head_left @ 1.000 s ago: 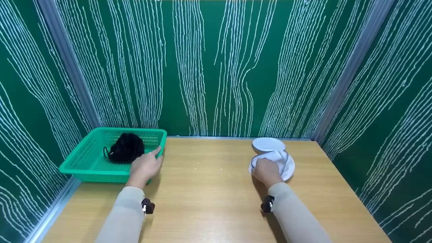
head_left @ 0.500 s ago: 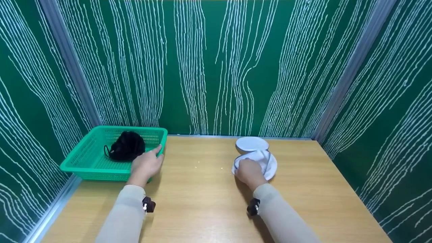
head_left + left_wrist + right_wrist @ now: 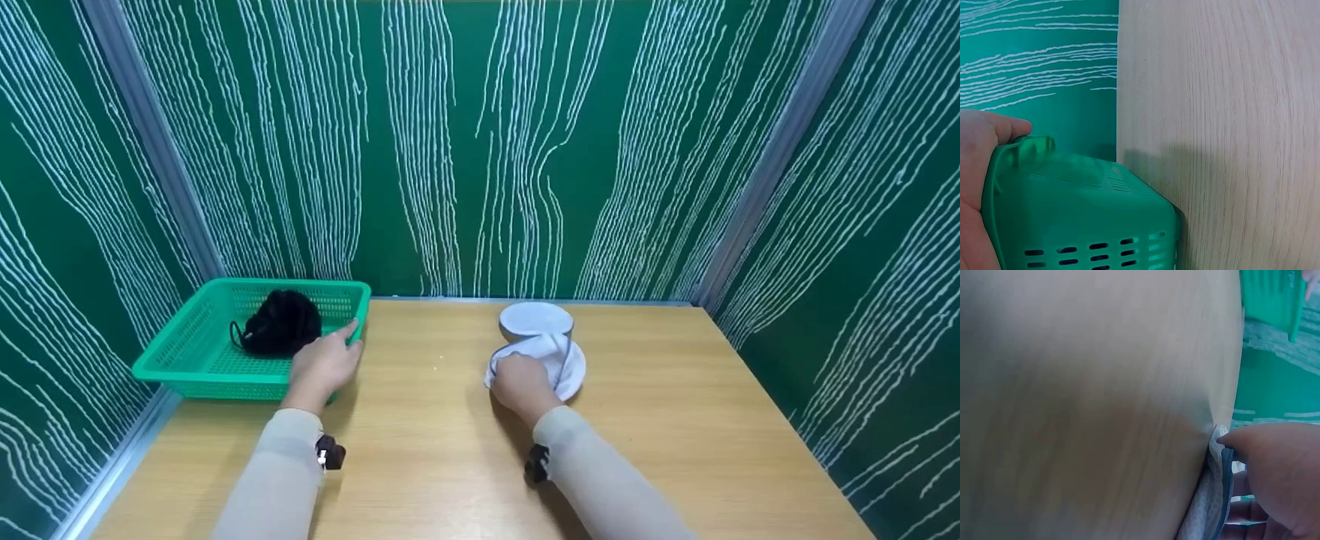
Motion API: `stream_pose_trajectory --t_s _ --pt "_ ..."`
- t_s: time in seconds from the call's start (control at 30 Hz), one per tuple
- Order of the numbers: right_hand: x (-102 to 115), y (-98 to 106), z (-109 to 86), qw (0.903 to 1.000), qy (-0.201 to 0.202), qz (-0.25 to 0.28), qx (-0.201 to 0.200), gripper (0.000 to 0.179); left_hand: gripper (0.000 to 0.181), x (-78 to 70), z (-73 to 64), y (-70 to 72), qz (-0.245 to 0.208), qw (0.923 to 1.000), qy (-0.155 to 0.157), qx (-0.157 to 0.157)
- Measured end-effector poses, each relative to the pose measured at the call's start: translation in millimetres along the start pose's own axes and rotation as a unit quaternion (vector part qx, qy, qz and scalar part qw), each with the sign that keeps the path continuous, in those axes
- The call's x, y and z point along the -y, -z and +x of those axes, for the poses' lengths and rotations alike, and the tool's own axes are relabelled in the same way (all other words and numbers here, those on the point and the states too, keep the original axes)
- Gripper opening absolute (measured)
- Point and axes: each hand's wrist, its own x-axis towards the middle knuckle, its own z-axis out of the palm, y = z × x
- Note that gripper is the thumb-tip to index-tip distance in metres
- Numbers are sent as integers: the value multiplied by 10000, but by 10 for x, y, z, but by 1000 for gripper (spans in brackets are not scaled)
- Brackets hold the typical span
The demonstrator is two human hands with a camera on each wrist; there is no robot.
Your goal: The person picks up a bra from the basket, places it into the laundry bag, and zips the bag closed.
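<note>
My left hand [image 3: 324, 367] grips the right rim of a green plastic basket [image 3: 217, 389], with the index finger lying along the edge. In the left wrist view a finger reaches over the rim of the basket [image 3: 1084, 208]. Inside the basket lies a fuzzy black bundle [image 3: 283, 324] with a thin cord loop. Right of the table's middle, my right hand [image 3: 521, 379] pinches what looks like a white fabric slipper [image 3: 537, 319] with grey edging. The right wrist view shows the thumb on the bound edge of the slipper [image 3: 1207, 500]; the fingertips are partly hidden.
The wooden table [image 3: 435, 450] is bounded by green panels [image 3: 510, 150] with white wavy lines at the back and both sides. Grey metal posts [image 3: 780, 165] stand at the back corners. Tiny white specks [image 3: 437, 358] lie on the table.
My right hand has moved left across the table with the slipper, closer to the basket. My left hand and the basket have stayed in place.
</note>
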Motion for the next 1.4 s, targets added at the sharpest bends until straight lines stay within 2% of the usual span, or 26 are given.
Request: stream_pose_trajectory --t_s 0.13,0.6,0.7,0.83,0.93,1.2,1.33,1.4 --pt "173 11 -8 9996 156 -202 119 24 60 9 8 -7 0 10000 26 6" --pt "644 31 -97 9977 638 -224 75 17 60 18 6 -19 -96 9999 52 29" --pt "717 14 -108 9963 824 -251 -62 15 60 18 1 -18 -96 9999 56 -6" --pt "751 -132 -51 9922 1075 -272 -568 16 59 8 -6 -13 -48 9999 -3 -91" --pt "771 -194 -25 9899 1156 -298 -769 16 58 1 -7 -9 -5 9999 -44 -133" --pt "883 -24 -93 9947 966 -276 -201 16 58 -2 -12 3 4 10000 10 -78" --pt "885 -22 -85 9956 896 -268 -40 21 58 -6 -11 0 -3 10000 8 -91" --pt "871 -7 -85 9964 835 -57 100 29 58 -17 -10 -7 23 10000 25 -94"
